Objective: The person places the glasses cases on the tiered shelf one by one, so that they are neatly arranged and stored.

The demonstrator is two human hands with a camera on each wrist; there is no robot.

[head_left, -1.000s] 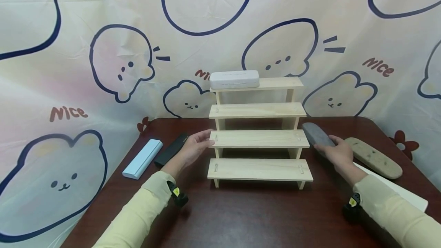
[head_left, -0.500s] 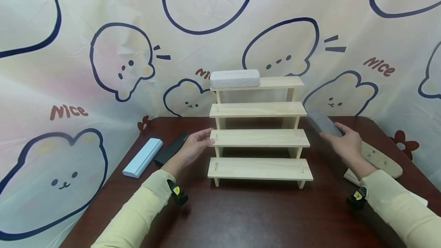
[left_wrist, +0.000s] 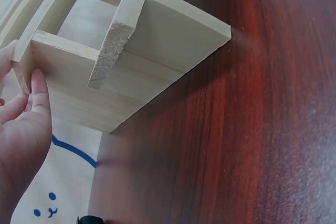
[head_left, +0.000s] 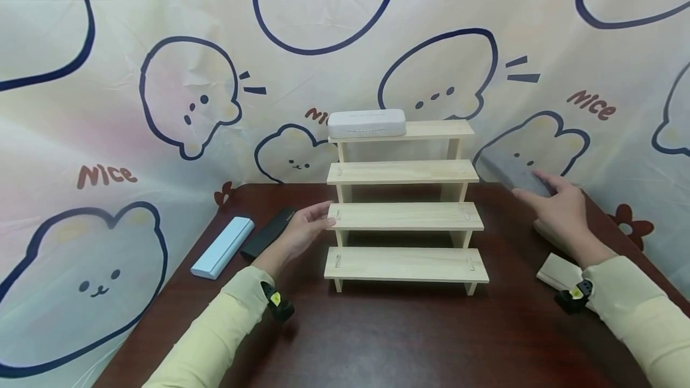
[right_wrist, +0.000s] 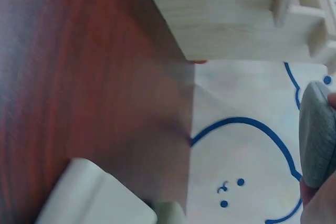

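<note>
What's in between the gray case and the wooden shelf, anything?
Nothing I can see: the right hand holds the gray case beside the wooden shelf, with open air between. The white case fills only the left part of the top step.

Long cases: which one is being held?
The grey case, held in the right hand; the light-blue case and black case lie on the table, a white case atop the wooden stand.
</note>
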